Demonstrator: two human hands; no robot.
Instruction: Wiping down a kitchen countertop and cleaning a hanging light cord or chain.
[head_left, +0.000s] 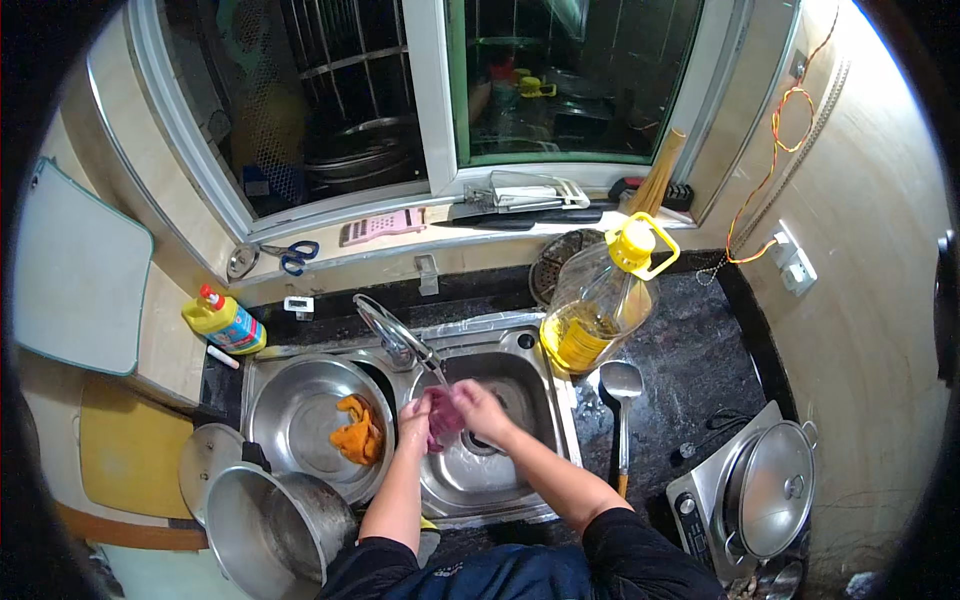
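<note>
A purple-pink cloth (445, 417) is stretched between my two hands over the right basin of a steel double sink (517, 480). My left hand (414, 421) grips its left side, and my right hand (480, 409) has its right side. Just above the cloth is the spout of a chrome faucet (401, 337), from which water appears to run. In the left basin area sits a wide steel bowl (292, 420) with a crumpled orange cloth (360, 435) in it.
A large steel pot (247, 517) stands at the lower left. Right of the sink are an oil jug (600, 315), a metal spatula (622, 397) and a lidded pan (776, 487) on a cooktop (697, 495). Scissors (292, 255) and a pink grater (384, 226) lie on the windowsill.
</note>
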